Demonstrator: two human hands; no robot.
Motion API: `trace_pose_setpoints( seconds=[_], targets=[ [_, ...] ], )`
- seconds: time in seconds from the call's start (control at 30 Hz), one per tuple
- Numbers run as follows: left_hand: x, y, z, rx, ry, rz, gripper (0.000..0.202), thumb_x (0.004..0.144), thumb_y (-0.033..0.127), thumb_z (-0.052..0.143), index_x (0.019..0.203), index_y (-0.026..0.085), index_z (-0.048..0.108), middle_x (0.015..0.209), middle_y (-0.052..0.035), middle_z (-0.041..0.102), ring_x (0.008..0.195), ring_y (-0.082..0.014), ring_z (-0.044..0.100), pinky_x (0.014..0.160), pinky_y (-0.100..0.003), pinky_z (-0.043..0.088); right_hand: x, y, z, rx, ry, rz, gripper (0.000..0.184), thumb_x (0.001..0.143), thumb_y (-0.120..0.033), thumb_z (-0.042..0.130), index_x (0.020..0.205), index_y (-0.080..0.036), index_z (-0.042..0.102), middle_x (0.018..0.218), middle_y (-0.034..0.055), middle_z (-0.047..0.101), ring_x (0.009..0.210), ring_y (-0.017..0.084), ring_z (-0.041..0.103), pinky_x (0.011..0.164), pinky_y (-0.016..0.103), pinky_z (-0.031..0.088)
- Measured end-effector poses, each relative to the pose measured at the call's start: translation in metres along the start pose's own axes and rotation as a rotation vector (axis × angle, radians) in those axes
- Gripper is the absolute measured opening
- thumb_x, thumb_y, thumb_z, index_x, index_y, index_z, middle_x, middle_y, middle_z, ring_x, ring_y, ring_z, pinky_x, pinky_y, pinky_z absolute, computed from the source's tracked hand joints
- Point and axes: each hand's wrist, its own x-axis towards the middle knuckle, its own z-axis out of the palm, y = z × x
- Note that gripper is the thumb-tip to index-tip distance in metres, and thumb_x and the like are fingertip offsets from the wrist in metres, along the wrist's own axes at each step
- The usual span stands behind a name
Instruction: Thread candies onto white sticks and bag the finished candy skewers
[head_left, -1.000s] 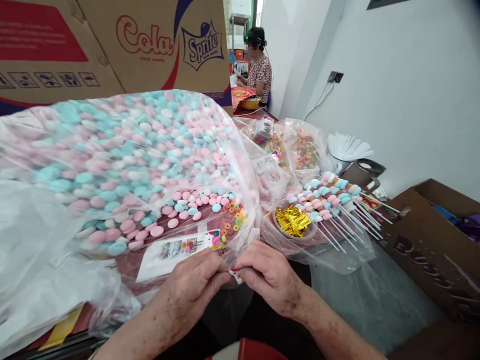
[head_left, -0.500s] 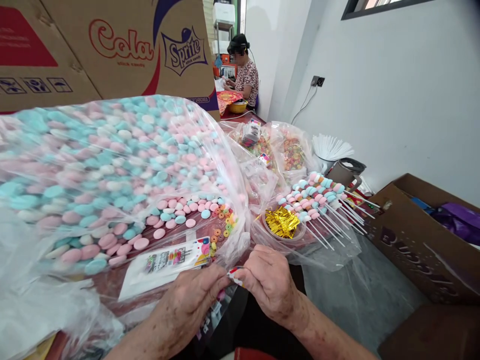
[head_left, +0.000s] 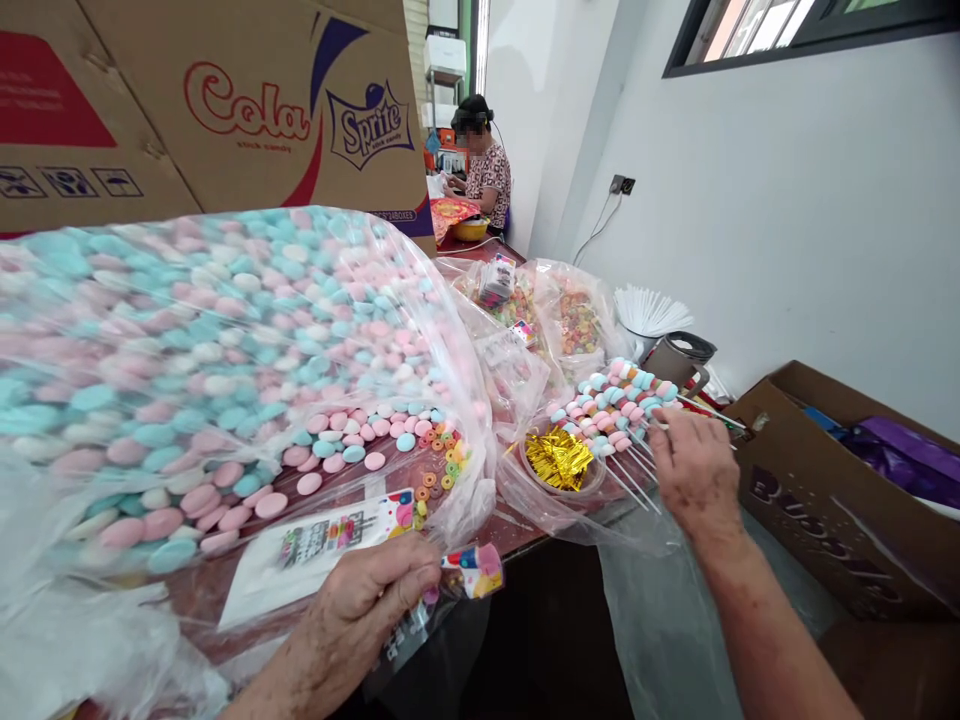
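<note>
My left hand is closed on a small clear plastic bag with a colourful printed top, held low at the table's front edge; the rest of the bag hangs below my fingers. My right hand is at the pile of candy skewers, its fingers bent around a white stick at the near right side. The skewers carry pink, blue and white candies. Left of them stands a clear tub of gold twist ties. A flat printed bag lies beside my left hand.
A large clear bag of pastel candies spreads over the left, before a tall carton. Behind the skewers are bags of ring candies, white sticks and a mug. An open box stands right; a person sits behind.
My right hand has let go of the bag's printed top and moved right to the skewers. My left hand keeps the bag, and its top now shows unfolded.
</note>
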Motion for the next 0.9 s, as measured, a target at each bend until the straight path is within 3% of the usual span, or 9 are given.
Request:
trace_pose_setpoints(
  seconds=[0.1,0.27,0.43,0.5,0.6,0.67,0.77,0.9],
  targets=[
    [-0.001,-0.002,-0.001,-0.010,-0.034,-0.129,0.032,0.088,0.040,0.053,0.067,0.018,0.061,0.064,0.0010,0.058,0.061,-0.0124,0.050,0.057,-0.019,0.040,-0.003,0.035,0.016,-0.126,-0.085,-0.017,0.021,0.093,-0.023,0.043,0.092,-0.015,0.062,0.083,0.0147,0.065,0.081,0.028,0.052,0.068,0.038,0.037],
    [-0.002,-0.006,0.000,-0.038,-0.062,-0.277,0.038,0.087,0.049,0.050,0.070,0.017,0.062,0.064,0.0006,0.055,0.063,-0.0127,0.047,0.057,-0.020,0.038,-0.010,0.038,0.026,-0.142,-0.143,-0.057,0.022,0.089,-0.018,0.047,0.073,-0.016,0.061,0.068,0.0113,0.062,0.073,0.026,0.053,0.062,0.035,0.034],
    [-0.002,-0.006,-0.007,-0.044,-0.010,-0.300,0.036,0.087,0.048,0.050,0.075,0.018,0.065,0.071,-0.0003,0.059,0.070,-0.0149,0.053,0.065,-0.021,0.041,-0.012,0.040,0.028,-0.101,-0.066,-0.008,0.030,0.094,-0.021,0.038,0.087,-0.012,0.065,0.081,0.0136,0.067,0.079,0.027,0.060,0.069,0.036,0.042],
    [-0.001,-0.003,-0.011,-0.030,0.006,-0.305,0.035,0.087,0.047,0.050,0.075,0.018,0.065,0.071,-0.0001,0.059,0.070,-0.0148,0.052,0.064,-0.021,0.040,-0.014,0.039,0.024,0.020,0.005,0.009,0.031,0.096,-0.025,0.037,0.094,-0.011,0.065,0.087,0.0138,0.068,0.085,0.026,0.062,0.075,0.037,0.046],
    [-0.001,0.000,-0.017,0.001,0.003,-0.306,0.035,0.087,0.044,0.049,0.071,0.017,0.064,0.066,0.0010,0.056,0.064,-0.0133,0.049,0.059,-0.021,0.037,-0.017,0.026,0.010,0.395,0.061,-0.026,0.024,0.095,-0.029,0.044,0.100,-0.016,0.064,0.094,0.0106,0.069,0.089,0.024,0.063,0.084,0.037,0.047],
    [-0.001,0.000,-0.020,-0.002,-0.003,-0.290,0.034,0.087,0.043,0.050,0.072,0.017,0.065,0.066,0.0012,0.055,0.064,-0.0129,0.047,0.058,-0.021,0.036,-0.018,0.010,-0.003,0.607,-0.011,-0.089,0.019,0.093,-0.027,0.048,0.104,-0.020,0.063,0.096,0.0077,0.067,0.089,0.023,0.062,0.084,0.037,0.047],
    [-0.003,-0.002,-0.024,-0.045,-0.016,-0.269,0.031,0.087,0.040,0.050,0.073,0.016,0.064,0.067,0.0012,0.055,0.064,-0.0124,0.047,0.059,-0.021,0.036,-0.016,-0.016,-0.022,0.753,-0.132,-0.200,0.019,0.092,-0.022,0.051,0.107,-0.023,0.062,0.094,0.0050,0.066,0.089,0.022,0.060,0.084,0.037,0.045],
    [-0.006,-0.002,-0.028,-0.072,-0.048,-0.260,0.031,0.087,0.037,0.049,0.068,0.016,0.060,0.063,0.0025,0.049,0.061,-0.0111,0.043,0.057,-0.021,0.034,-0.010,-0.042,-0.035,0.826,-0.165,-0.348,0.021,0.091,-0.016,0.050,0.107,-0.023,0.061,0.089,0.0037,0.064,0.084,0.020,0.058,0.083,0.037,0.042]
  ],
)
